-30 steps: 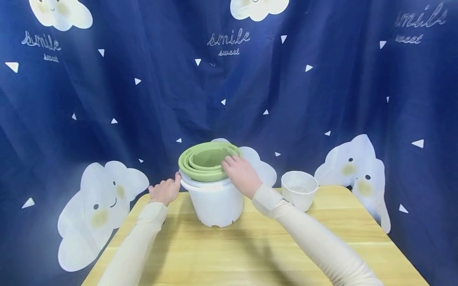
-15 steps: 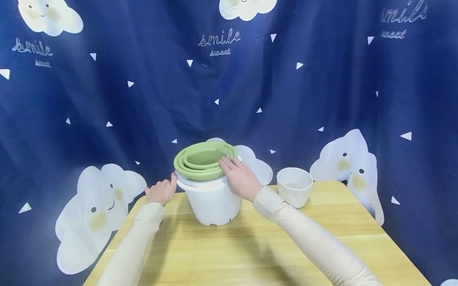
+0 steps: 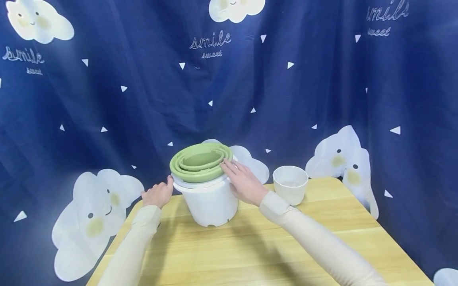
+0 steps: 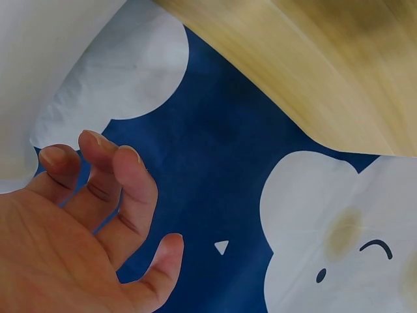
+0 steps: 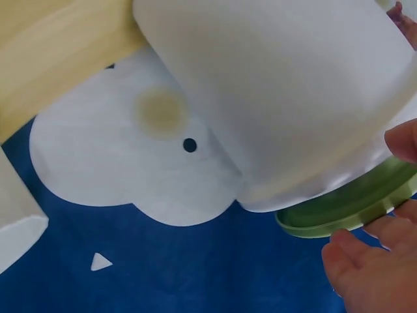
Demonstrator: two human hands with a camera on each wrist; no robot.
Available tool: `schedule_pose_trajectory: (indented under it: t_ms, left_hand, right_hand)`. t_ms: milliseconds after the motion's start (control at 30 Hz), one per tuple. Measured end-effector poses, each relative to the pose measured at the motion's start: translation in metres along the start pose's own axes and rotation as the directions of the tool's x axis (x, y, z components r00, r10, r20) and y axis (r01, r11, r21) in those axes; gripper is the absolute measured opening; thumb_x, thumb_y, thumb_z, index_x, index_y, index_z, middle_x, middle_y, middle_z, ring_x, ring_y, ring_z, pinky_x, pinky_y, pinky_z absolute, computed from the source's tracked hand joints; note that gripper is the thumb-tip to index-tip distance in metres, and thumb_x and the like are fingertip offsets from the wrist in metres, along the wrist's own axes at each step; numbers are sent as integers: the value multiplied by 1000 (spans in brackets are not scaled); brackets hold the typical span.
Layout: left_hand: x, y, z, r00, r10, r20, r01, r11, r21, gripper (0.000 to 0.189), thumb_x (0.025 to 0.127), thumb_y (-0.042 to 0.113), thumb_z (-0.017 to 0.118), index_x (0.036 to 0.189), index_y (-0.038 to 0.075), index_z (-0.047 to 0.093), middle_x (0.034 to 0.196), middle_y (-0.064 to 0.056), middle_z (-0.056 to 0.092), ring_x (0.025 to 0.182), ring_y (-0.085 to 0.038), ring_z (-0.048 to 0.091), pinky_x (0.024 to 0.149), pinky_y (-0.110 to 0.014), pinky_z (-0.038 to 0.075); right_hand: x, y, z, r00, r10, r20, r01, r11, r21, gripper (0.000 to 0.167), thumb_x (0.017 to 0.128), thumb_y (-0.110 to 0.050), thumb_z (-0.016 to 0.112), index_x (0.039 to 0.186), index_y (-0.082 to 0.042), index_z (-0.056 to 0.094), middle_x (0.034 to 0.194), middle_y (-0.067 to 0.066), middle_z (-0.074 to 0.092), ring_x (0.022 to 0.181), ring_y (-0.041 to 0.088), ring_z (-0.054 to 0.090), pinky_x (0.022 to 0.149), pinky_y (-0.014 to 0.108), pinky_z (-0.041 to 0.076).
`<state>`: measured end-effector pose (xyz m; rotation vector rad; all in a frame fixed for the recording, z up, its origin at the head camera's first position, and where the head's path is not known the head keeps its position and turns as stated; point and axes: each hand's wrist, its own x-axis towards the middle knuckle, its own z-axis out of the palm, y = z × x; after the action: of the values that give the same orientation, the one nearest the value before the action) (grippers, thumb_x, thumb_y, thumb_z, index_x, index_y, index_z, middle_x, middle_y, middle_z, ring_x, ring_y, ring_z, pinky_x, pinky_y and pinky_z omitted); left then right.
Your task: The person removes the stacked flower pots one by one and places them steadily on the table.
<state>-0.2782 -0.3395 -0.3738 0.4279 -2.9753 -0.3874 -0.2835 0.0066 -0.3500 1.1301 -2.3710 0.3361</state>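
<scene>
A large round white pot [image 3: 212, 206] stands upright on the table, with another white rim just inside it. Nested in its mouth are green pots [image 3: 177, 169], their rims sitting above the white one. My left hand [image 3: 157, 194] is at the white rim's left side, thumb toward it; the left wrist view shows that hand's fingers loosely bent with nothing between them. My right hand [image 3: 247, 184] lies against the right side of the stack, its extended fingertips on the green rim. In the right wrist view, the green rim [image 5: 352, 205] passes between thumb and fingers.
A smaller faceted white pot [image 3: 291, 194] stands to the right, near the table's back edge. The wooden table [image 3: 222, 258] has rounded back corners. Behind it hangs a dark blue curtain [image 3: 150, 99] printed with clouds and triangles.
The head view has turned a little, so everything sits further left. My right fingers have straightened on the green rim. My left hand stays beside the white pot's rim.
</scene>
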Motion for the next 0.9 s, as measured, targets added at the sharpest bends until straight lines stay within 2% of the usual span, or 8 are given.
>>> schedule_pose_trajectory:
  t_ms: [167, 367, 500, 767, 900]
  left_hand:
    - [0, -2, 4, 1000, 0, 7, 0, 1000, -12, 102, 101, 62, -7, 126, -4, 67, 138, -34, 61, 125, -59, 56, 107, -78, 28]
    - [3, -3, 2, 1000, 8, 9, -7, 1000, -17, 103, 101, 62, -8, 126, -5, 67, 139, -35, 60, 127, -60, 54, 108, -78, 27]
    - [6, -4, -1, 1000, 14, 5, -14, 1000, -22, 104, 101, 62, -8, 126, -4, 67, 139, -34, 60, 126, -60, 55, 107, -78, 28]
    - [9, -7, 1, 1000, 22, 3, -21, 999, -39, 106, 99, 65, -10, 127, -3, 67, 137, -33, 62, 124, -58, 57, 103, -75, 32]
    - [7, -7, 2, 1000, 12, 0, -12, 999, -49, 103, 101, 63, -7, 128, -3, 66, 137, -34, 62, 124, -58, 57, 103, -75, 33]
  right_hand:
    - [-14, 3, -2, 1000, 16, 26, -17, 999, 29, 71, 94, -9, 68, 158, -2, 37, 165, 22, 38, 149, 47, 41, 118, 59, 40]
    - [-30, 16, 0, 991, 105, 82, -107, 994, 17, 49, 95, -15, 69, 140, 0, 57, 150, 23, 55, 142, 47, 47, 116, 61, 40]
    - [-42, 25, 6, 983, 149, 107, -148, 989, -24, 40, 94, -18, 70, 130, 0, 64, 144, 22, 60, 139, 45, 51, 114, 59, 43]
    - [-61, 32, 21, 985, 131, 114, -128, 991, -36, 33, 92, -19, 74, 118, 0, 69, 128, 18, 69, 122, 37, 62, 102, 52, 51]
    - [-69, 33, 31, 984, 114, 134, -110, 993, -38, 33, 91, -18, 76, 117, 1, 69, 122, 17, 70, 118, 37, 64, 103, 51, 51]
